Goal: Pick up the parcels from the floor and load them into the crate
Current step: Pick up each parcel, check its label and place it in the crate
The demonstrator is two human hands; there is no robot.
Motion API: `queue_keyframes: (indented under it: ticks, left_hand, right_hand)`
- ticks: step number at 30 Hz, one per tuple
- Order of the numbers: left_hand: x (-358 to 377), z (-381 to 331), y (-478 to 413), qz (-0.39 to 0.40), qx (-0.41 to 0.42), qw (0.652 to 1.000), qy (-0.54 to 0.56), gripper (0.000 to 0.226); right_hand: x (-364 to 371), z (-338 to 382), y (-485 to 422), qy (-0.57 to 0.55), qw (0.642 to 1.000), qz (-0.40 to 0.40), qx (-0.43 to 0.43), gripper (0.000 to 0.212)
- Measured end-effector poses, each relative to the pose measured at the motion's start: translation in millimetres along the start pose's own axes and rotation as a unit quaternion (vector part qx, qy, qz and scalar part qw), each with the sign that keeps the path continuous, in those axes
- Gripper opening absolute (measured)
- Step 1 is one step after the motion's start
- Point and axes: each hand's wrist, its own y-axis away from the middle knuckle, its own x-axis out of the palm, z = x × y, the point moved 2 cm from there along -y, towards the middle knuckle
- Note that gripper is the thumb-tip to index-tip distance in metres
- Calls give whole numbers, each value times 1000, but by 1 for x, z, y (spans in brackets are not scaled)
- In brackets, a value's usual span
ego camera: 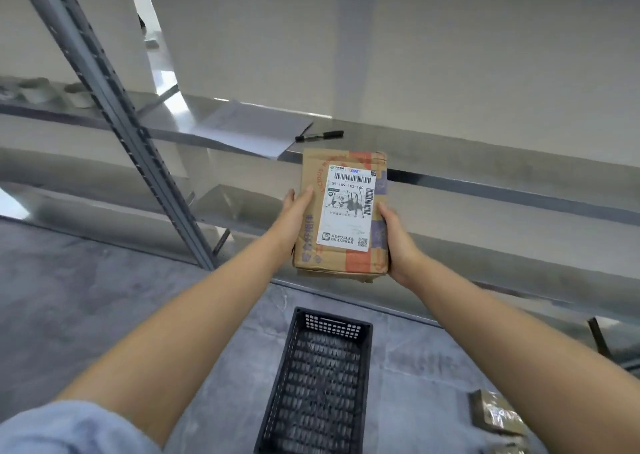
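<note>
I hold a brown cardboard parcel (pixel 341 214) with a white shipping label up in front of me, label facing the camera. My left hand (pixel 296 216) grips its left side, thumb on the front face. My right hand (pixel 398 242) clasps its right side and lower corner. Below the parcel, a black perforated plastic crate (pixel 273 401) stands on the grey floor with nothing inside. Another taped parcel (pixel 497 413) lies on the floor at the lower right, partly hidden by my right forearm.
A metal shelving rack stands ahead, its grey upright (pixel 114 107) slanting across the left. On the shelf (pixel 485 148) behind the parcel lie sheets of paper (pixel 252 129) and a black marker (pixel 320 135). Tape rolls (pixel 38 90) sit at the far left.
</note>
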Motion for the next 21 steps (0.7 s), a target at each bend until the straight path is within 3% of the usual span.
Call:
queue_keyframes:
  ticks: [5, 11, 17, 19, 21]
  left_hand:
    - [-21, 82, -58, -2, -83, 997, 0, 66]
    - [-44, 206, -121, 14, -140, 990, -21, 43]
    - [-74, 368, -166, 29, -206, 976, -67, 55]
    - [-83, 422, -177, 37, -220, 971, -82, 56]
    - [-92, 472, -186, 36, -241, 967, -78, 75]
  right_hand:
    - [-10, -70, -56, -8, 996, -24, 85, 42]
    - [-36, -200, -128, 0, 988, -49, 146, 50]
    - [-63, -355, -182, 9, 982, -85, 171, 58]
    - [-69, -406, -197, 16, 975, -84, 203, 69]
    - [-80, -460, -216, 17, 969, -80, 235, 86]
